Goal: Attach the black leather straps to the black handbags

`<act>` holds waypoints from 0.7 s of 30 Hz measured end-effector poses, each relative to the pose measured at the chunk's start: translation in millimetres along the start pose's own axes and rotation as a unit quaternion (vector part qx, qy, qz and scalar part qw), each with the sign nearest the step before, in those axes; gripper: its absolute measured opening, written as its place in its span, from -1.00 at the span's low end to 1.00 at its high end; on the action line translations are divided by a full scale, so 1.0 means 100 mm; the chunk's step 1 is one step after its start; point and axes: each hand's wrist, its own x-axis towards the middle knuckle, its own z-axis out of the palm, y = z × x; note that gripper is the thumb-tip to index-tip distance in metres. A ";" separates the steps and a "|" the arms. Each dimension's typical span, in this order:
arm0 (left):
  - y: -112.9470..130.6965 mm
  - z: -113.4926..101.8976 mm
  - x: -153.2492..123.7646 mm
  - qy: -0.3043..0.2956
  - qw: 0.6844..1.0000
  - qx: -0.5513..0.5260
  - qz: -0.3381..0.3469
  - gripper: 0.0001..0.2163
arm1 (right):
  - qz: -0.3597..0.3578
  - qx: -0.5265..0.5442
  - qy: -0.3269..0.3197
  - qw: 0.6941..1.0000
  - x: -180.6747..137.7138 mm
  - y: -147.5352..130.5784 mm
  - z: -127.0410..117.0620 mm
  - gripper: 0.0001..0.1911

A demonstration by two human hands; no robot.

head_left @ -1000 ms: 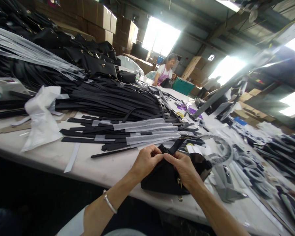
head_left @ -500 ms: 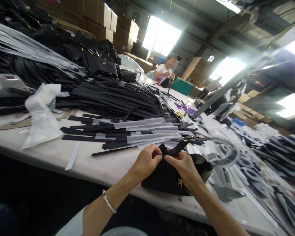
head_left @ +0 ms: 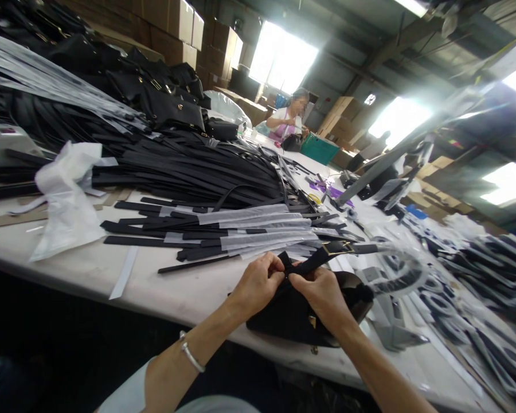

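Note:
A black handbag point(head_left: 290, 322) with gold-coloured fittings lies at the table's front edge, below my hands. My left hand point(head_left: 262, 281) pinches the near end of a black strap point(head_left: 313, 261) above the bag. Right beside it, my right hand point(head_left: 316, 289) grips the same strap between thumb and fingers. A gold buckle point(head_left: 339, 248) sits on the strap, which runs on to the right. The exact spot between my fingertips is hidden. Beyond my left hand lie black straps partly wrapped in clear film point(head_left: 262, 229).
A large heap of black straps point(head_left: 189, 172) spreads behind, with black handbags point(head_left: 172, 112) piled at the back left. Crumpled white wrapping point(head_left: 71, 201) lies on the left. Across the table sits a person point(head_left: 288, 117) by a green bin point(head_left: 320, 149). Grey-and-black strips point(head_left: 477, 269) cover the right.
The strap's buckle part has swung up and right and shows more plainly. Both hands keep their pinch in nearly the same place. The view has shifted slightly.

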 end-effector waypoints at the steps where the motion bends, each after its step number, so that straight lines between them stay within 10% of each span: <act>1: -0.01 0.01 0.00 0.001 1.000 0.006 0.001 -0.93 | -0.001 0.008 -0.007 1.000 0.00 0.01 -0.01 -0.74; 21: -0.15 0.25 -0.04 0.049 0.997 0.052 0.022 -0.84 | -0.017 -0.004 0.012 1.000 -0.05 0.16 0.06 -0.72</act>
